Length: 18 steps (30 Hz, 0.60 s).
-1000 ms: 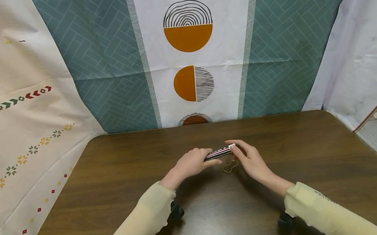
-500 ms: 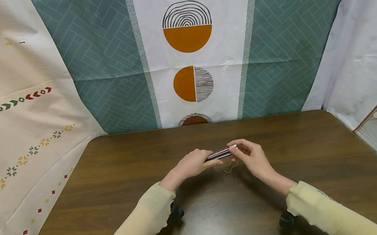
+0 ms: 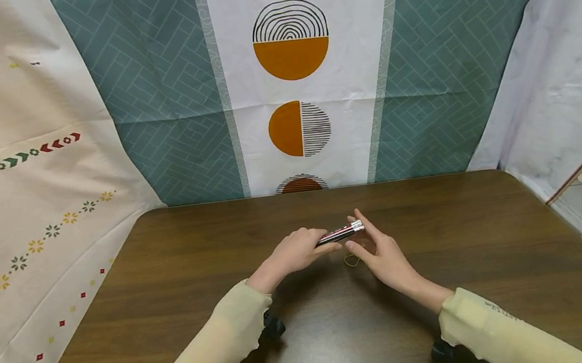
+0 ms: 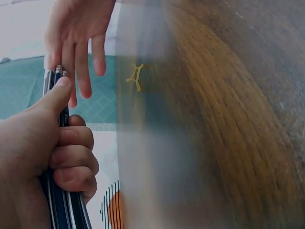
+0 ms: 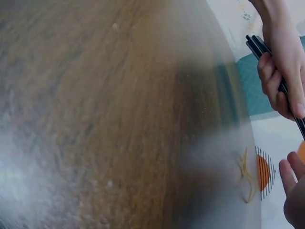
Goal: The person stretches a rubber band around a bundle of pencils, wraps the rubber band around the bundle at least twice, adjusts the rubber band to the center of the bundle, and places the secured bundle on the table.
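My left hand (image 3: 297,251) grips a bundle of slim dark pencils (image 3: 337,235) with pale and reddish stripes and silvery ends, held tilted slightly up to the right above the table. In the left wrist view, the curled fingers wrap round the pencils (image 4: 62,205) and the thumb lies along them. My right hand (image 3: 387,258) is at their silvery ends, its fingers extended and its thumb apart from them. Black ends of the pencils (image 5: 257,45) stick out behind the left hand in the right wrist view. Below the hands, a yellowish rubber band (image 4: 138,76) lies loose on the table.
The brown wooden table (image 3: 208,231) has rounded far corners. Behind it hangs a green and white patterned cloth (image 3: 176,129), with pale cloths at both sides. A dark wrist device (image 3: 272,325) sits under the left sleeve, another dark device (image 3: 442,350) under the right sleeve.
My right thumb and fingers have spread apart from their pinch at the pencils' ends, uncovering the silvery tips. The left hand keeps its grip and has barely moved.
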### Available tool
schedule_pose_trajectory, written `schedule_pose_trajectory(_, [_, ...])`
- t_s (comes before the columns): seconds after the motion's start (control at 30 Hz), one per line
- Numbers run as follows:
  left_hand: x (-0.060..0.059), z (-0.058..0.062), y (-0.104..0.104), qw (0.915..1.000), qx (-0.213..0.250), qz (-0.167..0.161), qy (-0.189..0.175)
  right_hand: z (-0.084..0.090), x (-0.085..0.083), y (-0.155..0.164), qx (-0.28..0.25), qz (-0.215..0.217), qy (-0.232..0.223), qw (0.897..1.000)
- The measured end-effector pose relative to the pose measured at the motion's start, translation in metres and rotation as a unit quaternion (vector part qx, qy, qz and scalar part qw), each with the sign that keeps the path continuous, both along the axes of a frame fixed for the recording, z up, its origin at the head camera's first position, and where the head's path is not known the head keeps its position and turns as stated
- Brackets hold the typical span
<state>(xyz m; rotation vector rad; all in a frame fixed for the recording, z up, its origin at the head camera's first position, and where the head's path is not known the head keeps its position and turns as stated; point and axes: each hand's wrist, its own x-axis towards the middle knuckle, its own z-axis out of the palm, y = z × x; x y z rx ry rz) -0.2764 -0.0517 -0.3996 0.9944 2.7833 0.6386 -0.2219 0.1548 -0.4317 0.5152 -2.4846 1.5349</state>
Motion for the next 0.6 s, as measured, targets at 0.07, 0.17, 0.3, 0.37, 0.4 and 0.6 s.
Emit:
schedule_pose_trajectory(0.07, [0.0,0.001,0.0,1.0,-0.003,-0.002,0.001,-0.002,0.0,0.0,0.018,-0.003,0.004,1.0])
schedule_pose_trajectory(0.17, [0.001,0.001,0.0,1.0,-0.005,-0.003,0.001,-0.004,0.0,-0.001,0.033,-0.002,0.004,0.999])
schedule_pose_trajectory(0.3, [0.001,0.001,-0.001,1.0,-0.007,-0.004,0.0,-0.003,-0.001,-0.001,0.042,0.007,0.003,0.999])
schedule_pose_trajectory(0.37, [0.002,0.0,0.0,0.9999,-0.007,-0.007,-0.001,-0.002,-0.003,0.001,0.018,0.017,-0.01,1.0])
schedule_pose_trajectory(0.4, [0.002,0.0,0.0,0.9999,-0.007,-0.009,-0.002,-0.001,-0.005,0.002,0.005,0.02,-0.018,1.0])
schedule_pose_trajectory(0.6, [0.001,-0.001,0.001,0.9983,0.029,-0.041,-0.031,0.01,-0.014,0.014,-0.066,0.029,-0.043,0.996])
